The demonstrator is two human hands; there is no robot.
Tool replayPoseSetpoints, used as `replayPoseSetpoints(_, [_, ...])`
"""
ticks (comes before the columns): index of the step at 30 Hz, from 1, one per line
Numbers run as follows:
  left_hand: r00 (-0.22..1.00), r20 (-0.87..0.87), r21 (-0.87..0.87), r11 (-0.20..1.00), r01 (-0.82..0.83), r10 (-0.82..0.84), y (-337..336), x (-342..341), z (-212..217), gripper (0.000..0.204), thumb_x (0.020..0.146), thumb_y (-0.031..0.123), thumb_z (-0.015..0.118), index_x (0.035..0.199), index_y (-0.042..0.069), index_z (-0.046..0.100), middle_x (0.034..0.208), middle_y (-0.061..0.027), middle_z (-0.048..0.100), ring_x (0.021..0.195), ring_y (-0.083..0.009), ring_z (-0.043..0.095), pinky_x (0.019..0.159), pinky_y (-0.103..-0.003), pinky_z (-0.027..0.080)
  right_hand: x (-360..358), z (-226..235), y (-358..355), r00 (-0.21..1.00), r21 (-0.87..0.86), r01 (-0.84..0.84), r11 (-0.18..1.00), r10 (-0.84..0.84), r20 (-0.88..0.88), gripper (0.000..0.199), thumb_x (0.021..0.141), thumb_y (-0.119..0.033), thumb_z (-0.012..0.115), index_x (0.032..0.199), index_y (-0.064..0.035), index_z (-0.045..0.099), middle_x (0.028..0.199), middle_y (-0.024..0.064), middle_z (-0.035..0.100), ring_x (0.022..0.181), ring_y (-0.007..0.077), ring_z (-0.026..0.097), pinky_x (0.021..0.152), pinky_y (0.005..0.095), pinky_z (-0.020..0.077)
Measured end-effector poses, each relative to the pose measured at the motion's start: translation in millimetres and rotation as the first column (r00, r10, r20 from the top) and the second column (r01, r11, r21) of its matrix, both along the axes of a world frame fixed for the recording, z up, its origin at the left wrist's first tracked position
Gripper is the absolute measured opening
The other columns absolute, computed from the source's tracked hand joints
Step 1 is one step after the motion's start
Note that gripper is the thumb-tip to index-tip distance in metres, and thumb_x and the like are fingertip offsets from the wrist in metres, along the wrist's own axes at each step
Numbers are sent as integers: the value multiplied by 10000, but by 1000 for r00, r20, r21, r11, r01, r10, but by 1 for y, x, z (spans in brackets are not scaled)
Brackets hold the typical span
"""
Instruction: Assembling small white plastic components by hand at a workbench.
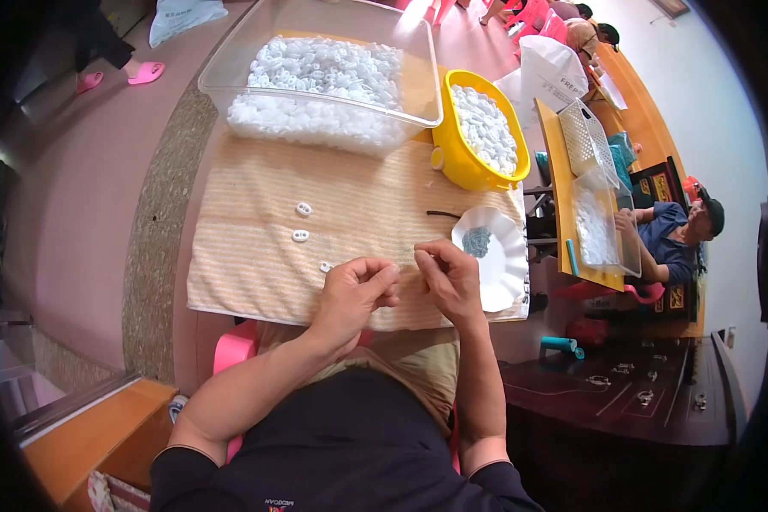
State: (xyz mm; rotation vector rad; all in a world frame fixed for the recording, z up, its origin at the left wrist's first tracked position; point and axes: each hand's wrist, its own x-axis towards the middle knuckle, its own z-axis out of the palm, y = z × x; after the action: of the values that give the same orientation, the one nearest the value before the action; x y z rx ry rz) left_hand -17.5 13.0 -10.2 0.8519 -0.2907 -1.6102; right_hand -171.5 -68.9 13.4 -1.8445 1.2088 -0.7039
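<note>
Over the near part of a striped towel (256,179), my left hand (350,294) has its thumb and forefinger pressed together. Facing it, my right hand (452,277) is also closed in a pinch, a small gap away. Anything between either set of fingertips is too small to make out. Two white plastic pieces with two holes each, a far one (304,208) and a nearer one (300,235), lie left of centre. A third white piece (325,267) shows partly beside my left hand. Right of my right hand is a white wavy-rimmed dish (505,277) holding tiny grey parts (476,241).
A large see-through bin (320,102) of white pieces stands at the table's far side. Beside it is a yellow tub (445,141) of similar pieces. A thin black stick (442,213) lies by the dish. At right, another person (670,230) works at a wooden table (563,205).
</note>
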Motion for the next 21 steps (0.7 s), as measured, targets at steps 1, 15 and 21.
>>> replayPoseSetpoints(1, [1000,0,3,1000,-2,2,0,0,2,124,892,136,645,940,23,624,824,-23,628,684,-90,587,657,-231,516,-5,-3,1,998,99,-24,995,19,53,126,901,-39,593,996,29,638,778,28,607,663,70,566,506,201,449])
replayPoseSetpoints(15, [990,-36,-44,990,132,-133,1,-2,7,138,926,155,599,941,21,633,814,-17,619,718,-74,574,669,-217,511,-13,-17,5,905,-232,-362,903,400,144,119,852,69,595,963,48,633,919,79,598,777,118,594,615,215,512])
replayPoseSetpoints(21, [979,-94,-8,984,180,-180,3,1,5,144,932,147,585,944,12,635,817,-21,613,722,-80,576,676,-211,507,-17,-22,7,910,-190,-343,920,375,174,103,847,90,580,927,42,625,904,76,591,783,113,587,641,212,496])
